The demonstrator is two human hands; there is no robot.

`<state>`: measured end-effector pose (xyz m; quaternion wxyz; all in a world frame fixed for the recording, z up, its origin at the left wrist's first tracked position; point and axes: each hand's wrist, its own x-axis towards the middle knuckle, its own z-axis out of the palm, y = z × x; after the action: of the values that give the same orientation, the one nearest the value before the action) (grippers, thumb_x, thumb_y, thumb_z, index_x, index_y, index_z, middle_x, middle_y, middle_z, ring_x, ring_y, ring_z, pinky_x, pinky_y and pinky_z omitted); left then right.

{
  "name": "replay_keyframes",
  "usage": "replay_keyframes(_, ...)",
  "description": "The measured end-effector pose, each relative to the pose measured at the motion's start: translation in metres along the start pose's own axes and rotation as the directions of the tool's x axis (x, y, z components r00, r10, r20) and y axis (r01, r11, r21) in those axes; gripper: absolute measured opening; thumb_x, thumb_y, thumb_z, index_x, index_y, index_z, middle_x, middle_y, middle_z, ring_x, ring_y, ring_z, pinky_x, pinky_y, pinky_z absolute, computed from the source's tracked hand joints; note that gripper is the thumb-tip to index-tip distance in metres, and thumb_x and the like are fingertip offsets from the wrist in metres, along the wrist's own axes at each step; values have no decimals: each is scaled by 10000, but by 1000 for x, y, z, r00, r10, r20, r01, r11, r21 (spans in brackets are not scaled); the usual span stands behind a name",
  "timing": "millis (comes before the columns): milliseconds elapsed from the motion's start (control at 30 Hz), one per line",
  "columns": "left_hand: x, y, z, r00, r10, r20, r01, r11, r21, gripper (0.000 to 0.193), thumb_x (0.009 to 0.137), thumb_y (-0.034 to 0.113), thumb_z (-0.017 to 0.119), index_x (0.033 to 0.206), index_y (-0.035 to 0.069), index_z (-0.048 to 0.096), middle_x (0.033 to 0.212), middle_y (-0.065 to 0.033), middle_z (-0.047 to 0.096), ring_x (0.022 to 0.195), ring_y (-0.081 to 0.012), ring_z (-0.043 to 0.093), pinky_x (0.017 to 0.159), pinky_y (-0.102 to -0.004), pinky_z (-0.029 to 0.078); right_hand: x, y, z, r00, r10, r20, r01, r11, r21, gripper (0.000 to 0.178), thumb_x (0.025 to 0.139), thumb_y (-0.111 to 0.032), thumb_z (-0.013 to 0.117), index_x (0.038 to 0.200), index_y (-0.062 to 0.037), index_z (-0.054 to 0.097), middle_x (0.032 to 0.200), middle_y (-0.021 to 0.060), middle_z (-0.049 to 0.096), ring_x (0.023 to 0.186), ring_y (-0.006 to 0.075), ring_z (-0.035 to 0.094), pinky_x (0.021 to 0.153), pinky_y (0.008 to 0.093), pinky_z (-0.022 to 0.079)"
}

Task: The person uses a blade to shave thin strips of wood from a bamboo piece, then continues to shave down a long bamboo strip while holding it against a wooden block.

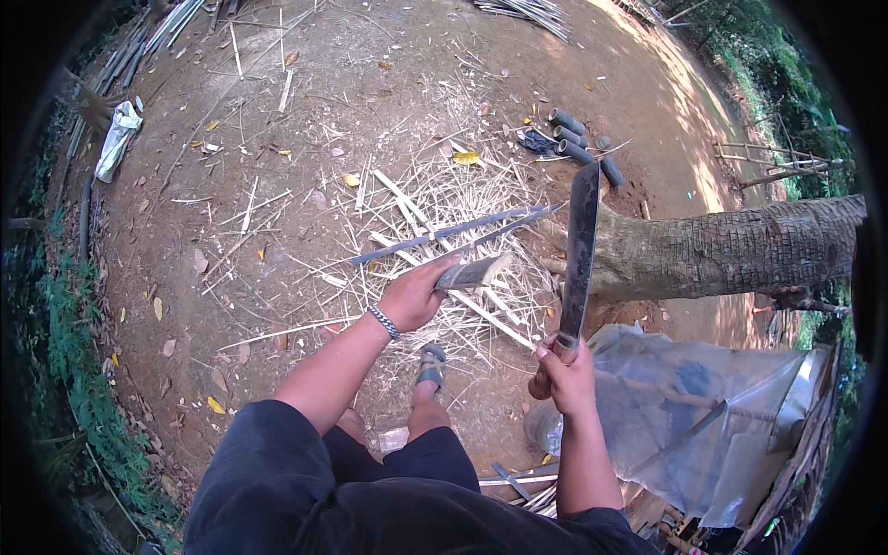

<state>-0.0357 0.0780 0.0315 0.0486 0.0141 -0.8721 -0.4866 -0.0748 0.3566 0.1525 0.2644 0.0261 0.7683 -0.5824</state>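
Observation:
My left hand (412, 296), with a chain bracelet at its wrist, is closed around a short piece of bamboo (474, 273). A pale, slanted cut end of that piece points to the right. In my right hand (566, 377) is the handle of a machete (582, 250). Its long dark blade stands up and away from me, to the right of the bamboo and apart from it. Below both hands, long dark strips (416, 242) lie across a heap of pale bamboo shavings (462, 199).
A thick tree trunk (731, 248) rises on the right, near the machete. Several dark bamboo sections (573, 137) lie beyond it. Translucent plastic sheeting (684, 388) covers something at the lower right. A white sack (118, 141) lies far left. My sandalled foot (431, 365) is by the shavings.

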Motion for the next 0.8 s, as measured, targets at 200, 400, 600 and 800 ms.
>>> replay_keyframes(200, -32, 5, -7, 995, -84, 63, 83, 997, 4, 590, 831, 2, 538, 1394, 171, 483, 1338, -177, 565, 1201, -347, 564, 1022, -415, 472, -67, -74, 37, 955, -172, 241, 267, 853, -449, 284, 824, -182, 731, 1011, -23, 588, 764, 109, 635, 732, 234, 648, 715, 367, 509)
replay_keyframes(400, -48, 2, 8, 1000, 10, 3, -10, 999, -47, 586, 779, -22, 535, 1346, 125, 513, 1289, -193, 589, 1193, -367, 557, 1036, -429, 449, -88, -63, 70, 963, -102, 249, 224, 817, -531, 356, 851, -223, 706, 1101, -12, 565, 902, 237, 670, 897, 433, 652, 752, 450, 510)
replay_keyframes(600, -73, -8, 10, 999, -47, 22, 47, 999, -26, 649, 771, -47, 526, 1384, 165, 497, 1311, -204, 566, 1215, -368, 534, 1057, -425, 430, -93, -45, 71, 944, -201, 263, 313, 803, -508, 349, 832, -227, 741, 1054, -26, 562, 800, 169, 669, 752, 350, 677, 666, 418, 507)
replay_keyframes(800, -85, 0, -3, 997, -68, 45, 63, 994, 93, 658, 833, 32, 617, 1437, 237, 457, 1319, -182, 570, 1212, -368, 538, 1043, -427, 439, -96, -35, 79, 922, -235, 307, 361, 807, -467, 354, 837, -230, 737, 1052, -13, 559, 707, 156, 633, 671, 342, 648, 630, 416, 495)
